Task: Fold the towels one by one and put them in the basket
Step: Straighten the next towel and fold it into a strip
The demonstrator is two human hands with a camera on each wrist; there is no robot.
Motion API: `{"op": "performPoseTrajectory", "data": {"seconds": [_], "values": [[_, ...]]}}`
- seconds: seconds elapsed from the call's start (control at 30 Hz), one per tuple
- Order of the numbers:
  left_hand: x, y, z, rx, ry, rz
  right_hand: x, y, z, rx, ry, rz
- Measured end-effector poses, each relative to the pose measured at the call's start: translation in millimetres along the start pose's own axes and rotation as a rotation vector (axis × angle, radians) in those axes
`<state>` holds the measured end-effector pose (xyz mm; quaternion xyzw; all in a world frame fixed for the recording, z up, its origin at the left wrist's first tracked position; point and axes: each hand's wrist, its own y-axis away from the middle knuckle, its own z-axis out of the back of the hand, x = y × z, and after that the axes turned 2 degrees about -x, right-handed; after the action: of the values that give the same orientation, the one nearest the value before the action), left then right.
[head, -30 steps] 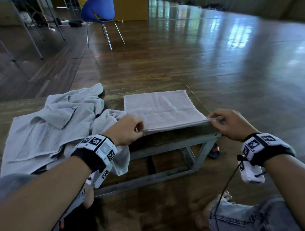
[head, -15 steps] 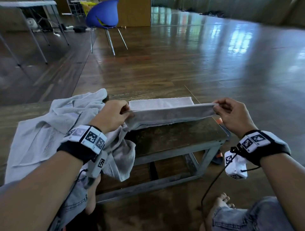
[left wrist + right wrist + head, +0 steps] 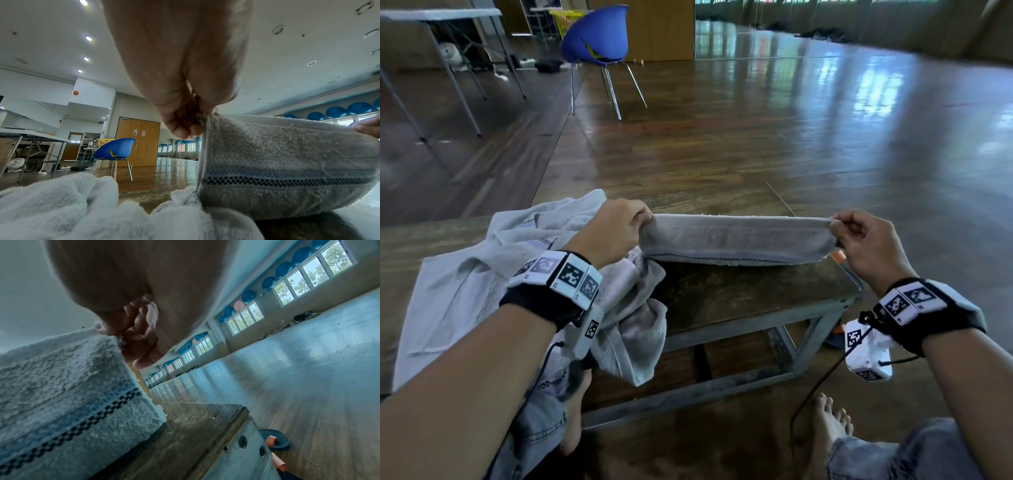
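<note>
A grey towel (image 3: 736, 238) with a dark checked stripe hangs stretched between my hands above the low wooden table (image 3: 750, 294). My left hand (image 3: 643, 222) pinches its left top corner, seen close in the left wrist view as the left hand (image 3: 197, 123) pinching the towel (image 3: 287, 159). My right hand (image 3: 837, 228) pinches the right top corner; in the right wrist view the right hand (image 3: 115, 335) pinches the towel (image 3: 61, 378) edge. The towel's lower edge rests on the far part of the table. No basket is in view near my hands.
A heap of unfolded grey towels (image 3: 482, 281) lies on the table's left side and hangs over its front edge. A blue chair (image 3: 595, 44) and a folding table (image 3: 438, 17) stand far back left. Wooden floor spreads all around. My bare feet (image 3: 828, 421) are below.
Both hands lifted the towel's near edge up off the table and carried it away from me, so the towel went from lying flat to hanging upright.
</note>
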<state>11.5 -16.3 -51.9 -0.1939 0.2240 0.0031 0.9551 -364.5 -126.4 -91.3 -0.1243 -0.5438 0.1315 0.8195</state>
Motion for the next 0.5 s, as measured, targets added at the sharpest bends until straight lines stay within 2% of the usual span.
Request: {"op": "performPoseTrajectory", "data": {"seconds": [0.2,0.4,0.5], "values": [[6.5,-1.0,-8.5,0.067,-0.019,0.025,-1.6,-3.5,-1.5,0.031,0.080,-0.049],[4.0,-8.6,-15.7,0.084,0.222,0.102,-3.2,-12.6,-5.6,0.117,-0.071,-0.206],[3.2,-16.7,-20.1,0.081,0.260,0.128,-8.9,-16.6,-2.6,0.155,0.086,-0.204]]}}
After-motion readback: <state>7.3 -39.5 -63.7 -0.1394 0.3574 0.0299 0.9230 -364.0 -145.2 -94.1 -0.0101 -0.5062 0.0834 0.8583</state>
